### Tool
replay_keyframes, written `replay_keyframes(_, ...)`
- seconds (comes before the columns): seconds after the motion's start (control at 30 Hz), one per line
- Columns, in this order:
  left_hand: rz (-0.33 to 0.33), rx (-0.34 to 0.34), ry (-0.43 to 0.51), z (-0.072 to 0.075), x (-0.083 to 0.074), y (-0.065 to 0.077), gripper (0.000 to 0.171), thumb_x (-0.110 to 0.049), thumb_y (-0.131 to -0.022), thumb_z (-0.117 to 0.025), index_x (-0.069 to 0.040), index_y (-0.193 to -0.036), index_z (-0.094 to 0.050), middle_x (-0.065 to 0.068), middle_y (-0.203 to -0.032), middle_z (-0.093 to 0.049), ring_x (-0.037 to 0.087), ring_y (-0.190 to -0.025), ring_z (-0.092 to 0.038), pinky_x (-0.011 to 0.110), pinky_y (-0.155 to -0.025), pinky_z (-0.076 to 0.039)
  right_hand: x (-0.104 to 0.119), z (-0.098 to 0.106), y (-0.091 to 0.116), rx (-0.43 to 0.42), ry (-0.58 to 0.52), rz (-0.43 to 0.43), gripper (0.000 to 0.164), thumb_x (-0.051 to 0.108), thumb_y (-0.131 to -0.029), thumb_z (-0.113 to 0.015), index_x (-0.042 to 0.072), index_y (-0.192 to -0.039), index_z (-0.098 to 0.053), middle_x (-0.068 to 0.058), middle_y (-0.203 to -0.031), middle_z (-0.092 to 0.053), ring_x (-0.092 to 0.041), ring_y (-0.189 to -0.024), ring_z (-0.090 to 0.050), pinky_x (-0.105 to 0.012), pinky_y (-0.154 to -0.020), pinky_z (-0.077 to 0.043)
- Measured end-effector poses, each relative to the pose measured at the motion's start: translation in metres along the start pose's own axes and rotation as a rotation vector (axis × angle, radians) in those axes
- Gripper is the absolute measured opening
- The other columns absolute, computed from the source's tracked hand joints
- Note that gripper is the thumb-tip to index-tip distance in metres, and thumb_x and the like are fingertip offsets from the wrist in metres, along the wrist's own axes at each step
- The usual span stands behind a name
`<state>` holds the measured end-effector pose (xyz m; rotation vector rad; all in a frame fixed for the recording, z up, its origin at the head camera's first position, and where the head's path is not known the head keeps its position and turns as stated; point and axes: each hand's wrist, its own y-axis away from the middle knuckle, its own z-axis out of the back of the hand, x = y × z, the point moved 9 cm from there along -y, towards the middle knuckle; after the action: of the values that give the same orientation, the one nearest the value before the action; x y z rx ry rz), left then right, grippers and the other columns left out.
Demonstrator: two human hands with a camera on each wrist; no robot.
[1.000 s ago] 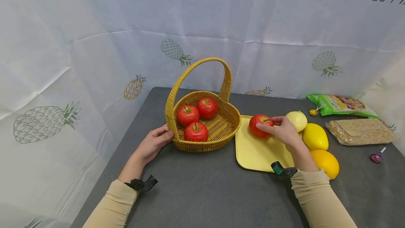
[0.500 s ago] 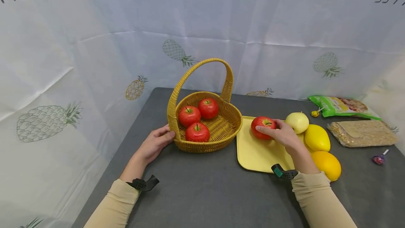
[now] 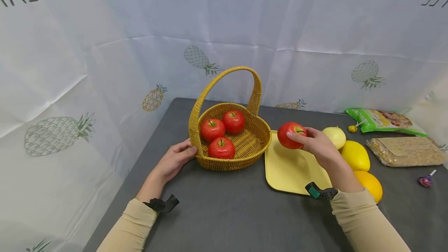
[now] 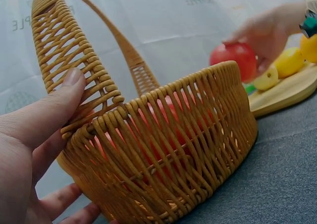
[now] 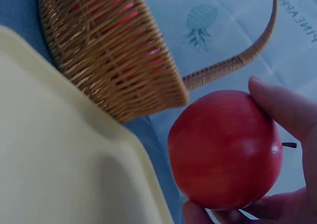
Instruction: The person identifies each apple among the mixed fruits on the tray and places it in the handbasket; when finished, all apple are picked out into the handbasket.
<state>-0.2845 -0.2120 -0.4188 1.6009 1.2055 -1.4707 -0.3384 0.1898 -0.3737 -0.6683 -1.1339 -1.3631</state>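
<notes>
My right hand grips a red apple between thumb and fingers, lifted above the yellow tray. In the right wrist view the apple hangs beyond the tray's edge, with its stem toward the palm. My left hand holds the left side of the wicker basket at the foot of its handle. The left wrist view has the thumb on the handle base and the other fingers along the outer wall. Several red apples lie in the basket's left part.
Right of the tray sit a pale yellow round fruit, a yellow fruit and an orange-yellow one. Farther right lie a green packet, a clear bag of grains and two lollipops. A pineapple-print cloth hangs behind.
My right hand has raised the apple off the yellow tray. The left hand stays at the basket. The whole head view has shifted slightly.
</notes>
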Motion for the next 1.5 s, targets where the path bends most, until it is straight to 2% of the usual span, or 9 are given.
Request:
replay_keyframes(0.17, 0.005, -0.001, 0.010, 0.000, -0.001, -0.001, 0.017, -0.013, -0.105, -0.059, -0.019, -0.110, -0.075, 0.019, -0.167, -0.020, 0.028, -0.153, -0.019, 0.029, -0.107, -0.046, 0.025, -0.003, 0.001, 0.039, -0.003, 0.044, 0.082, 0.048, -0.097, -0.070, -0.002, -0.152, -0.038, -0.017, -0.137, -0.051, -0.026, -0.116, -0.053, -0.032, -0.097, -0.051)
replay_keyframes(0.37, 0.004, -0.010, 0.011, 0.001, -0.002, 0.001, 0.017, -0.014, -0.105, -0.060, -0.019, -0.110, -0.075, 0.019, -0.167, -0.019, 0.030, -0.153, -0.017, 0.028, -0.106, -0.046, 0.053, -0.016, 0.007, 0.070, 0.046, 0.092, 0.076, 0.046, -0.096, -0.072, 0.002, -0.150, -0.042, -0.017, -0.138, -0.052, -0.029, -0.122, -0.047, -0.036, -0.096, -0.049)
replay_keyframes(0.57, 0.008, -0.016, -0.005, 0.003, -0.003, 0.001, 0.017, -0.014, -0.105, -0.060, -0.019, -0.110, -0.075, 0.018, -0.167, -0.019, 0.031, -0.154, -0.013, 0.027, -0.105, -0.046, 0.072, -0.033, 0.011, 0.141, 0.085, 0.146, 0.072, 0.043, -0.096, -0.073, 0.005, -0.150, -0.044, -0.017, -0.136, -0.056, -0.032, -0.121, -0.050, -0.043, -0.098, -0.048)
replay_keyframes(0.73, 0.004, -0.011, -0.023, 0.005, -0.001, 0.001, 0.018, -0.014, -0.106, -0.059, -0.018, -0.111, -0.075, 0.019, -0.167, -0.018, 0.033, -0.154, -0.012, 0.027, -0.106, -0.046, 0.080, -0.048, 0.010, 0.213, 0.139, 0.166, 0.070, 0.041, -0.095, -0.075, 0.005, -0.148, -0.047, -0.016, -0.132, -0.061, -0.032, -0.117, -0.055, -0.042, -0.097, -0.049)
replay_keyframes(1.0, 0.022, -0.024, -0.011, 0.005, 0.000, 0.000, 0.017, -0.013, -0.106, -0.059, -0.017, -0.109, -0.075, 0.018, -0.168, -0.017, 0.033, -0.155, -0.010, 0.026, -0.105, -0.046, 0.083, -0.069, 0.009, 0.323, 0.210, 0.189, 0.071, 0.041, -0.094, -0.075, 0.006, -0.148, -0.047, -0.015, -0.133, -0.059, -0.033, -0.121, -0.054, -0.042, -0.095, -0.052)
replay_keyframes(1.37, 0.020, -0.014, -0.011, 0.002, 0.000, 0.001, 0.014, -0.015, -0.106, -0.059, -0.015, -0.109, -0.073, 0.017, -0.168, -0.017, 0.032, -0.155, -0.011, 0.027, -0.105, -0.046, 0.093, -0.090, 0.007, 0.364, 0.281, 0.212, 0.070, 0.042, -0.091, -0.078, 0.010, -0.146, -0.050, -0.011, -0.129, -0.060, -0.030, -0.118, -0.055, -0.047, -0.094, -0.053)
replay_keyframes(1.5, 0.014, -0.012, -0.011, 0.002, 0.000, 0.001, 0.015, -0.015, -0.106, -0.059, -0.017, -0.110, -0.074, 0.017, -0.168, -0.018, 0.032, -0.154, -0.012, 0.026, -0.106, -0.045, 0.096, -0.096, 0.003, 0.351, 0.333, 0.217, 0.071, 0.045, -0.089, -0.080, 0.011, -0.144, -0.052, -0.009, -0.126, -0.061, -0.028, -0.116, -0.055, -0.046, -0.094, -0.053)
